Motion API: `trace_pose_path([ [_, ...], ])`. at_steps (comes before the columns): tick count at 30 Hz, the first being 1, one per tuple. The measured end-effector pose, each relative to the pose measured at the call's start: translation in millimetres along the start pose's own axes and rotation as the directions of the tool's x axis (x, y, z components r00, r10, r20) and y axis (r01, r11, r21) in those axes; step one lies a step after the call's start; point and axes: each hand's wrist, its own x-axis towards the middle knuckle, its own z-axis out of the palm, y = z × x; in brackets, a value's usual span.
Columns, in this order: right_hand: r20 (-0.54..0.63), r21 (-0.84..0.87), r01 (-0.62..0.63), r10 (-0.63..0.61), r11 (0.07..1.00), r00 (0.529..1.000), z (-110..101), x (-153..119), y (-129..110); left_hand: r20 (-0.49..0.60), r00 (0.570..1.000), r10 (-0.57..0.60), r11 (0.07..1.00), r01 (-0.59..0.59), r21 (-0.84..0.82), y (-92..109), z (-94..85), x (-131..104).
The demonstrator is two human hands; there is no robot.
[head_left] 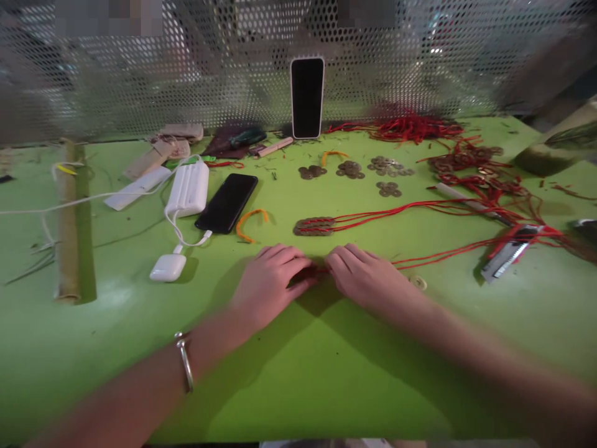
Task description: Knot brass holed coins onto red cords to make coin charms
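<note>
My left hand (276, 279) rests low over the table with fingers curled and pinched at a bit of red cord in the gap between my hands. My right hand (359, 274) is closed on the same red cords (433, 255), which run out from behind it to the right. My fingers hide whatever else is at the pinch. Just beyond my hands lies a flat strip of overlapping coins (314, 226) threaded with red cords that trail right. A small pale ring (418, 283) lies beside my right wrist.
Loose coin clusters (349, 169) lie farther back. A red cord heap (415, 127), corded coins (466, 163) and a utility knife (512, 252) are on the right. Leftward are a black phone (227, 202), white power bank (188, 188) and bamboo tube (68, 230). Another phone (307, 98) leans on the perforated screen.
</note>
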Motion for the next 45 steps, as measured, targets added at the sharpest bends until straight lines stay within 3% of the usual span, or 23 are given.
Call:
trace_pose_path([
  [5,0.094,0.245,-0.179,0.161,0.953,0.983,-2,-6,-1,0.022,0.999,-0.031,0.999,0.031,-0.008,2,-2.1,1],
  [13,0.104,0.527,-0.21,0.183,0.824,0.978,-2,-13,4,-0.016,0.999,0.032,0.999,-0.032,-0.024,4,-3.4,0],
  [18,0.074,0.653,-0.217,0.224,0.726,0.972,-2,-17,8,-0.134,0.988,0.074,0.996,-0.08,-0.043,3,-7.0,0],
  [24,0.013,0.804,-0.186,0.294,0.566,0.956,-5,-20,9,-0.216,0.976,0.025,0.988,-0.057,-0.143,6,-7.6,0],
  [30,-0.117,0.827,-0.08,0.308,0.557,0.944,-5,-21,7,-0.392,0.915,0.099,0.974,-0.17,-0.151,8,-8.0,-1],
  [38,-0.212,0.819,-0.023,0.339,0.574,0.916,-3,-22,7,-0.393,0.916,0.077,0.974,-0.154,-0.167,8,-10.9,-2],
  [45,-0.271,0.792,0.026,0.314,0.61,0.91,-4,-21,6,-0.448,0.89,0.084,0.972,-0.173,-0.161,9,-10.9,-3],
])
